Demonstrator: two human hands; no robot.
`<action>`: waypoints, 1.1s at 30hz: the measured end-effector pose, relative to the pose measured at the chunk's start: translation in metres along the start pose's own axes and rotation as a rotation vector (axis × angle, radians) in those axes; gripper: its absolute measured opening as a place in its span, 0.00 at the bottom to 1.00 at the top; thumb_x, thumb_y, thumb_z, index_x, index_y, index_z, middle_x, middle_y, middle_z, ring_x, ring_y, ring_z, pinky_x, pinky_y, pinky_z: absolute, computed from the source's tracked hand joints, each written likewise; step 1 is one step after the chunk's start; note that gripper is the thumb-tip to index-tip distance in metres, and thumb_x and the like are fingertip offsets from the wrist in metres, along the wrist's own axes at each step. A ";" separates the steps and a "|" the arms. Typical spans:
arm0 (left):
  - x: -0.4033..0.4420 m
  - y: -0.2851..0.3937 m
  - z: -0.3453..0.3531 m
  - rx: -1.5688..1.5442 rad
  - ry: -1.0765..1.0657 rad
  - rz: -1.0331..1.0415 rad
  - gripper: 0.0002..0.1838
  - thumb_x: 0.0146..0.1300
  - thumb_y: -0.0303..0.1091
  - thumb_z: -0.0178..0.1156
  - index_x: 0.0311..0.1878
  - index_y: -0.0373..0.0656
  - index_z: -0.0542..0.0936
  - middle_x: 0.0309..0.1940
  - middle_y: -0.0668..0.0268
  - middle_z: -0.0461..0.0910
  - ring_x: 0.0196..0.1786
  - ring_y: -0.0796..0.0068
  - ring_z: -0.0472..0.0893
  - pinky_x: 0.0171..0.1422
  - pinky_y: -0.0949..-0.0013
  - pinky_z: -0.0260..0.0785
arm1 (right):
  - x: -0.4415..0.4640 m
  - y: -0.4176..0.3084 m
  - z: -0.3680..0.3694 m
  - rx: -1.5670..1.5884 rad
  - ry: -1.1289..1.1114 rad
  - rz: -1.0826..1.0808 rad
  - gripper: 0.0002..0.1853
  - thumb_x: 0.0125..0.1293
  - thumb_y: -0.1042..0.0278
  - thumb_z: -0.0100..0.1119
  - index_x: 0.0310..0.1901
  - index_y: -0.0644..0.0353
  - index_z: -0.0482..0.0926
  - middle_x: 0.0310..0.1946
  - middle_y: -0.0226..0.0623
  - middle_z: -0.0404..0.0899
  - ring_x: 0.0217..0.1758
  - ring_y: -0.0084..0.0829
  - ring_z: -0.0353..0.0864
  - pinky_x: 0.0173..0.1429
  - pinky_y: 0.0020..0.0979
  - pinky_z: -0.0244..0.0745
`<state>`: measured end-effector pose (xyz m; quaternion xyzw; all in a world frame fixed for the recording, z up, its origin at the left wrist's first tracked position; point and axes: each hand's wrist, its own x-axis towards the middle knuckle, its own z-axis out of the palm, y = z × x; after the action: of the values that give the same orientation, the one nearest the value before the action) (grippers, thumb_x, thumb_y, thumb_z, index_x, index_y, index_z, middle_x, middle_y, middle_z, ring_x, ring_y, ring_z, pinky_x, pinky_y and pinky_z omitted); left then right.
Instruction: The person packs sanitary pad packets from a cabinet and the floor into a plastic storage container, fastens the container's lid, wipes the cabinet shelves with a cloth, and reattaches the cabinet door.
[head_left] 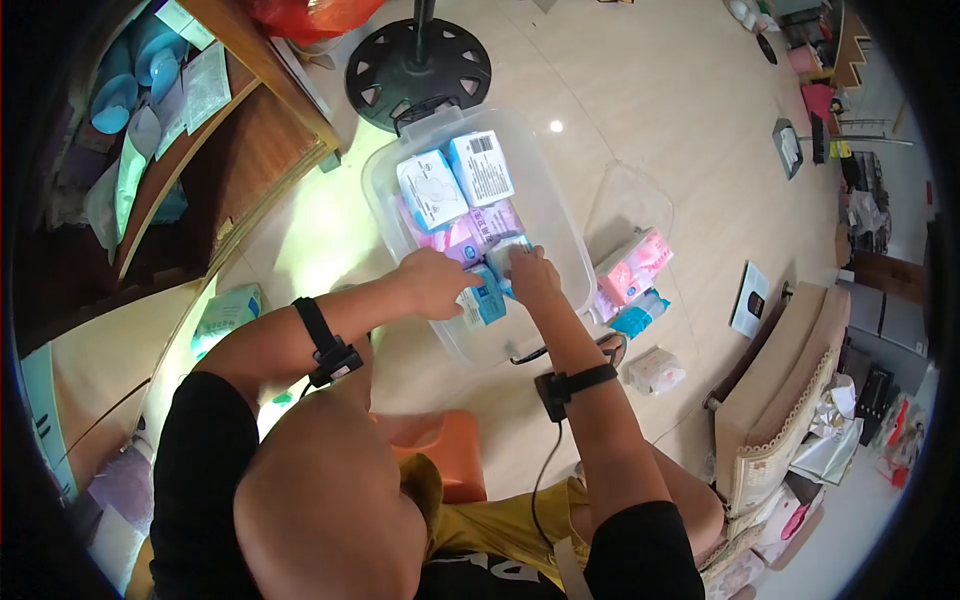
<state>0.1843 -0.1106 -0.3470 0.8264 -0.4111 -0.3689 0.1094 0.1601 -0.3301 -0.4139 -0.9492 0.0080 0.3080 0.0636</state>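
A clear plastic bin (575, 235) sits on the floor in front of me. Two white and blue boxes (433, 190) lie at its far end, with purple and pink packs (495, 223) beside them. My left hand (437, 284) reaches over the bin's left side, its fingers closed on a small blue pack (487, 297). Just to the right, my right hand (533, 274) has its fingers bent round another light blue and white pack (503, 258). The two packs are close together at the near end of the bin. Fingertips are partly hidden.
Pink (636, 266) and blue packs (640, 314) lie right of the bin, near a white pack (656, 371). A black round stand base (418, 72) is beyond it. Wooden shelving (270, 135) stands left; an orange stool (445, 450) is below me, a cushioned seat (780, 380) at right.
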 end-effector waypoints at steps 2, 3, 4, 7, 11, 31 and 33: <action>0.002 -0.002 -0.003 -0.007 -0.021 0.026 0.29 0.58 0.41 0.61 0.65 0.60 0.74 0.40 0.59 0.84 0.43 0.55 0.84 0.44 0.51 0.76 | -0.002 -0.003 -0.012 0.014 0.015 0.044 0.22 0.61 0.56 0.65 0.53 0.57 0.74 0.53 0.55 0.75 0.47 0.55 0.83 0.51 0.47 0.80; 0.003 -0.004 -0.004 -0.002 -0.014 0.034 0.29 0.58 0.41 0.61 0.65 0.60 0.74 0.40 0.59 0.84 0.43 0.55 0.84 0.44 0.51 0.76 | -0.005 -0.005 -0.017 -0.022 -0.011 0.044 0.25 0.58 0.54 0.66 0.54 0.56 0.74 0.52 0.56 0.75 0.48 0.54 0.83 0.52 0.47 0.80; 0.005 -0.008 -0.005 -0.039 -0.038 0.061 0.27 0.57 0.38 0.59 0.64 0.58 0.75 0.40 0.59 0.84 0.43 0.54 0.84 0.44 0.51 0.76 | -0.009 -0.012 -0.025 -0.059 -0.040 0.039 0.28 0.56 0.53 0.67 0.56 0.55 0.73 0.51 0.56 0.76 0.48 0.54 0.83 0.52 0.47 0.80; 0.005 -0.010 -0.008 -0.132 -0.049 0.040 0.23 0.57 0.31 0.55 0.58 0.53 0.76 0.38 0.58 0.84 0.43 0.54 0.84 0.43 0.51 0.75 | -0.050 -0.053 -0.047 0.001 -0.138 -0.122 0.32 0.54 0.52 0.69 0.60 0.48 0.71 0.50 0.51 0.77 0.53 0.49 0.83 0.53 0.44 0.81; 0.005 -0.012 -0.001 -0.309 0.150 0.051 0.12 0.59 0.27 0.52 0.47 0.45 0.74 0.36 0.56 0.83 0.41 0.52 0.83 0.42 0.50 0.73 | -0.051 -0.070 -0.029 0.116 -0.088 -0.034 0.35 0.50 0.51 0.70 0.61 0.47 0.69 0.46 0.49 0.79 0.52 0.50 0.83 0.53 0.46 0.80; 0.001 -0.015 -0.002 -0.825 0.908 0.116 0.10 0.66 0.19 0.51 0.49 0.37 0.74 0.46 0.59 0.78 0.46 0.66 0.83 0.44 0.67 0.78 | -0.050 -0.063 -0.005 0.253 0.041 -0.226 0.24 0.43 0.71 0.72 0.43 0.66 0.76 0.54 0.61 0.68 0.46 0.57 0.81 0.51 0.46 0.81; -0.001 -0.014 -0.004 -0.827 0.915 0.127 0.10 0.66 0.19 0.51 0.49 0.37 0.74 0.46 0.60 0.78 0.46 0.67 0.83 0.44 0.68 0.78 | -0.044 -0.054 0.023 0.227 0.069 -0.186 0.20 0.43 0.70 0.72 0.40 0.65 0.78 0.51 0.57 0.70 0.45 0.55 0.81 0.49 0.45 0.81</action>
<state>0.1950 -0.1009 -0.3505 0.7639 -0.1939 -0.0987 0.6075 0.1139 -0.2753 -0.4001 -0.9425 -0.0431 0.2652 0.1987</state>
